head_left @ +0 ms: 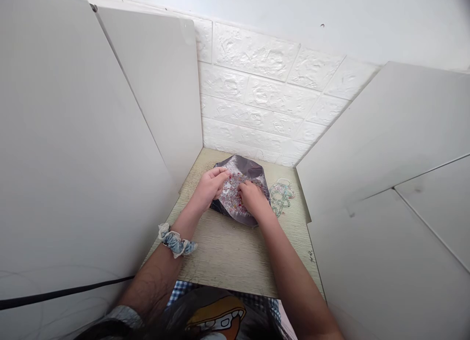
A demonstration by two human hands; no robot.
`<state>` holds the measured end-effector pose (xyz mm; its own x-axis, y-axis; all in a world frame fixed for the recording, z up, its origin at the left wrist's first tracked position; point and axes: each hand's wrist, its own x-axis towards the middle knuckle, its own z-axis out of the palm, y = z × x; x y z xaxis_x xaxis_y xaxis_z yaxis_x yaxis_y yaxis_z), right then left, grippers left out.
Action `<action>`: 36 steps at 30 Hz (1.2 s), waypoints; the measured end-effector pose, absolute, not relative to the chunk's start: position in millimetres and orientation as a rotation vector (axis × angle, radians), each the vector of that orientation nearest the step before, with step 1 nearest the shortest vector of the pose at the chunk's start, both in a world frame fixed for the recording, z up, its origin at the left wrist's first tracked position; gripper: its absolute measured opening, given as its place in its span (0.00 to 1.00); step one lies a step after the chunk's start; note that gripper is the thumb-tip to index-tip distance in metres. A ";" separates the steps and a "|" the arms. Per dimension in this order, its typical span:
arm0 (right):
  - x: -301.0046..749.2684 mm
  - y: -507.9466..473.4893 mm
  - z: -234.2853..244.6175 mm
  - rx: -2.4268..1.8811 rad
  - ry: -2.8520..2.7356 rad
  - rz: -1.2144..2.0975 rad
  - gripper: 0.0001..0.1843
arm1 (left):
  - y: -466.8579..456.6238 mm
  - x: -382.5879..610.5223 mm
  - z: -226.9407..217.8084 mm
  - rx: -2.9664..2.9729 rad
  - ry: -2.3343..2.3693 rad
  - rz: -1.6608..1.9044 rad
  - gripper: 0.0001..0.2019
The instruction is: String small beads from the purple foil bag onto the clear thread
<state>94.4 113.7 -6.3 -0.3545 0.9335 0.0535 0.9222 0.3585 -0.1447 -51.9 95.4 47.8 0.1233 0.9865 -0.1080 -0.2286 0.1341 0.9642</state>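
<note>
A dark shiny bag lies open on the wooden table, filled with many small multicoloured beads. My left hand rests on the bag's left edge with its fingers curled into the beads. My right hand lies over the bag's right side, fingers bent down among the beads. What either hand pinches is too small to make out. A blue and white fabric scrunchie sits round my left wrist.
A string of pale green and pink beads lies on the table right of the bag. White panels wall in both sides, a white brick-pattern wall stands behind. A black cable crosses the left panel.
</note>
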 end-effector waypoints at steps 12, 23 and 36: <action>93.2 107.6 14.1 -1.045 -1.360 1.189 0.05 | 93.7 -53.5 47.5 1.094 0.969 1.013 0.06; 77.6 95.0 15.5 -0.621 -0.694 1.733 0.07 | 93.6 -47.7 46.5 1.362 1.176 1.106 0.12; 78.3 95.4 14.0 -0.597 -0.585 1.768 0.09 | 86.0 -47.3 45.5 1.580 1.284 1.161 0.09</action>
<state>78.3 95.4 14.0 -0.2475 0.9634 -0.1026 -0.7125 -0.2527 -0.6546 -47.3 86.0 45.5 0.0738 0.9818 0.1750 0.2723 -0.1887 0.9435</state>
